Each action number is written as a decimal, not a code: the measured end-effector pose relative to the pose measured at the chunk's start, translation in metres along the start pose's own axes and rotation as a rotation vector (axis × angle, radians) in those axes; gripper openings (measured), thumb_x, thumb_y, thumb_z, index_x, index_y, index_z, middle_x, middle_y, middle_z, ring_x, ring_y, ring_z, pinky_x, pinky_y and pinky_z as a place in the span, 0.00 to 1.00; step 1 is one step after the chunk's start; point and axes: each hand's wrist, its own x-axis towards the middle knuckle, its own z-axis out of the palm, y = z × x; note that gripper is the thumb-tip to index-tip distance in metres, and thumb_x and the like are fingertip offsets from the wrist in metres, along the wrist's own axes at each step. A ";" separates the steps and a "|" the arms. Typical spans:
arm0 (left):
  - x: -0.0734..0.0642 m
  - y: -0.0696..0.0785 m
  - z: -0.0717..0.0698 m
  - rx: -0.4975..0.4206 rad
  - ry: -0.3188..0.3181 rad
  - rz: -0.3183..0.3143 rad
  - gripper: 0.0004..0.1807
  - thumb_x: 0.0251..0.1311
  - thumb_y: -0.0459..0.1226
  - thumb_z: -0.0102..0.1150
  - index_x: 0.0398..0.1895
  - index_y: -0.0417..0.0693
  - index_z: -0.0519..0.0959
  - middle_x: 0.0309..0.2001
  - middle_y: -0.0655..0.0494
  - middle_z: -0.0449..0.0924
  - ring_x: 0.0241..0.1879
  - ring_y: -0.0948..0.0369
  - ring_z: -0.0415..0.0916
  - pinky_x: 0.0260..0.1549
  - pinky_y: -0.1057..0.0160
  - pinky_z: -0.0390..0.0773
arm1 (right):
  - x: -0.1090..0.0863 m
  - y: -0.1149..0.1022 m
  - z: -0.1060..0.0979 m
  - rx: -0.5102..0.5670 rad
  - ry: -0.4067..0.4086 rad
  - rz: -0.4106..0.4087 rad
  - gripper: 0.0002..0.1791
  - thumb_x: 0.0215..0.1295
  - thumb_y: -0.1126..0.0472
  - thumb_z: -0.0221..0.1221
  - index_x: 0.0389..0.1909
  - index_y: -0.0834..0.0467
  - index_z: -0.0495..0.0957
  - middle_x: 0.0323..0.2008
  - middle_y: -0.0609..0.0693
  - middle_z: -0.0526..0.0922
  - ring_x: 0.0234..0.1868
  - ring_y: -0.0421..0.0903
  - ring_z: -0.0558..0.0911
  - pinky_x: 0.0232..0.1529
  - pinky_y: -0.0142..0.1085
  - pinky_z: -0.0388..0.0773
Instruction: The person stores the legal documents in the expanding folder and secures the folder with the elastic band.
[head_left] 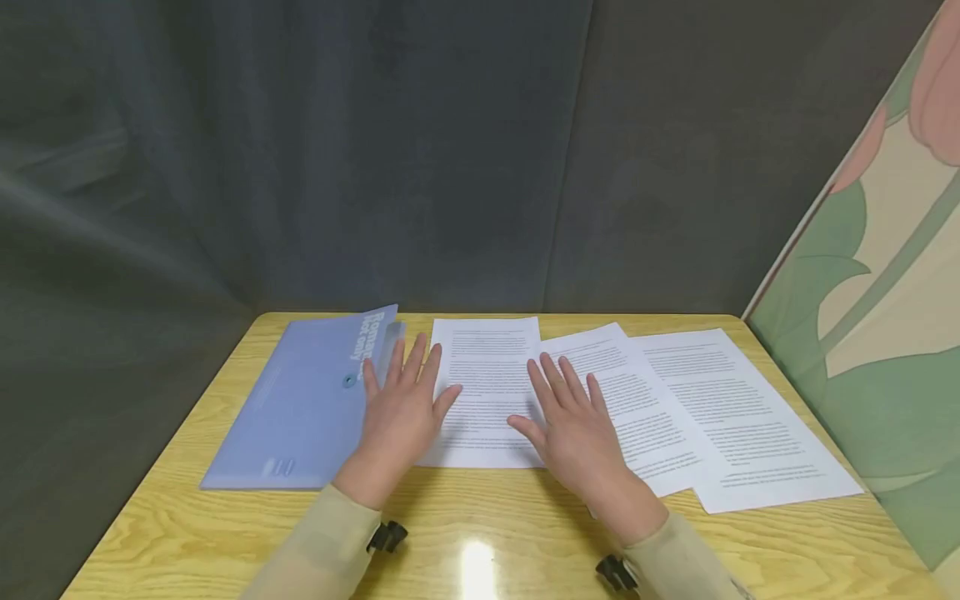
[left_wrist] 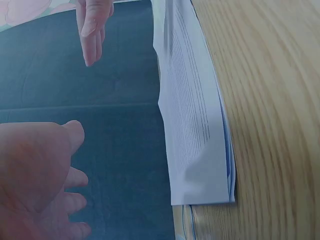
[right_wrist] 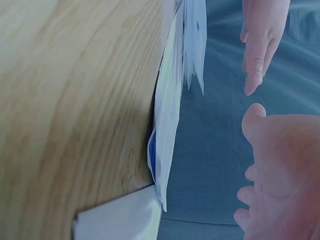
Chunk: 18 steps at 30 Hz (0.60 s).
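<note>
My left hand (head_left: 401,412) is held over the table between a blue document folder (head_left: 300,408) and a printed sheet (head_left: 487,375), fingers straight and spread. Likewise spread, my right hand (head_left: 577,433) is over the right edge of that sheet and a second printed page (head_left: 656,442). Both wrist views show a gap between the hands and the papers. Nothing is held in either hand. The folder lies flat with its flap slightly raised and a round button closure (head_left: 349,381). In the left wrist view the sheet (left_wrist: 195,135) has more layers beneath its edge.
A third printed page (head_left: 772,433) lies at the right, partly under the second. The wooden table (head_left: 480,517) meets a dark curtain (head_left: 420,167) behind. A floral panel (head_left: 885,333) slants along the right side.
</note>
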 end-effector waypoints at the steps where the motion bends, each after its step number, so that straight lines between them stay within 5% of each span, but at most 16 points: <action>1: 0.000 -0.002 0.000 -0.001 0.000 -0.004 0.41 0.84 0.61 0.49 0.88 0.49 0.61 0.89 0.47 0.48 0.88 0.41 0.40 0.76 0.22 0.40 | 0.001 0.000 0.001 0.004 -0.008 0.004 0.47 0.82 0.36 0.57 0.88 0.58 0.55 0.87 0.58 0.55 0.88 0.61 0.50 0.82 0.65 0.46; 18: 0.001 -0.035 -0.004 -0.092 -0.002 -0.072 0.41 0.85 0.59 0.49 0.89 0.46 0.58 0.90 0.47 0.44 0.87 0.39 0.38 0.75 0.20 0.38 | 0.017 -0.004 0.012 0.057 -0.085 0.060 0.48 0.83 0.35 0.54 0.89 0.58 0.52 0.88 0.60 0.49 0.88 0.62 0.47 0.83 0.64 0.44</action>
